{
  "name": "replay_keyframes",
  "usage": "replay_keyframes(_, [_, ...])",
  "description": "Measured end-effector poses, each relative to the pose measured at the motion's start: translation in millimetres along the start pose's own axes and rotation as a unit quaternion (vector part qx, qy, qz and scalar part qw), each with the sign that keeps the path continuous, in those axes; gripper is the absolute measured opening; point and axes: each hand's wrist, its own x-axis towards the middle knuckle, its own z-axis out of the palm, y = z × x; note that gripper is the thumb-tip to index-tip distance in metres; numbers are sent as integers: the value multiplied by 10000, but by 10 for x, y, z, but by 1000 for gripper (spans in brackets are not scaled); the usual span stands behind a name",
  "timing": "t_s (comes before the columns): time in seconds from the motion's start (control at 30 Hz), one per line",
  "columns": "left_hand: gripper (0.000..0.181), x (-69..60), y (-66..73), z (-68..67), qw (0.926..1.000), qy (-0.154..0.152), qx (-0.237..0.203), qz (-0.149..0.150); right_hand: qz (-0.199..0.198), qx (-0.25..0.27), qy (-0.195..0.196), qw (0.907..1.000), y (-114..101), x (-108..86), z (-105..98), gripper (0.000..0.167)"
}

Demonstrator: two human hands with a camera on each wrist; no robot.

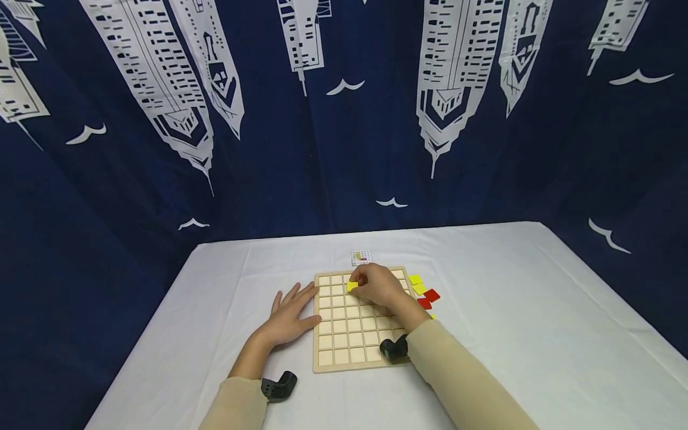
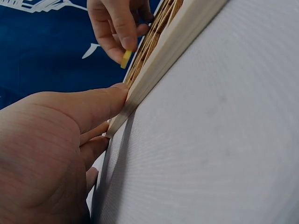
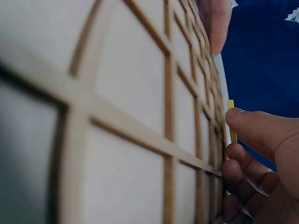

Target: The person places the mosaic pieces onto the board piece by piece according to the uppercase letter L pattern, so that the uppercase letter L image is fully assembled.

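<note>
One yellow tile was pinched between the thumb and fingers of the right hand, over the far part of the board, left of its middle. In the left wrist view the tile jutted past the fingertips, edge on; whether it touched the board could not be told. The right wrist view showed that hand's other fingers bent, close to the board. The left hand was spread, its thumb on the board's left rim and its index fingertip at the same rim farther up.

The board lay flat on the surface, its pale wood divided into square cells by raised strips. Just beyond its far edge lay a small card printed with a grid and marks of yellow and red. Two yellow tiles lay beside the board near its far right corner. Nearer were two red tiles, one set askew and the other just beside the rim. A sliver of yellow showed past the right forearm, mostly hidden.

Both sleeves were beige, and a black device sat at each wrist, the right one over the board's near right part. White cloth covered the surface. Behind hung a dark blue curtain with white buildings, upside down, and white birds.
</note>
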Motion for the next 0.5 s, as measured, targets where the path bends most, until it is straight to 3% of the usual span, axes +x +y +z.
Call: replay_keyframes(0.5, [68, -5, 15, -13, 10000, -28, -5, 38, 51, -216, 59, 9997, 21, 29, 66, 16])
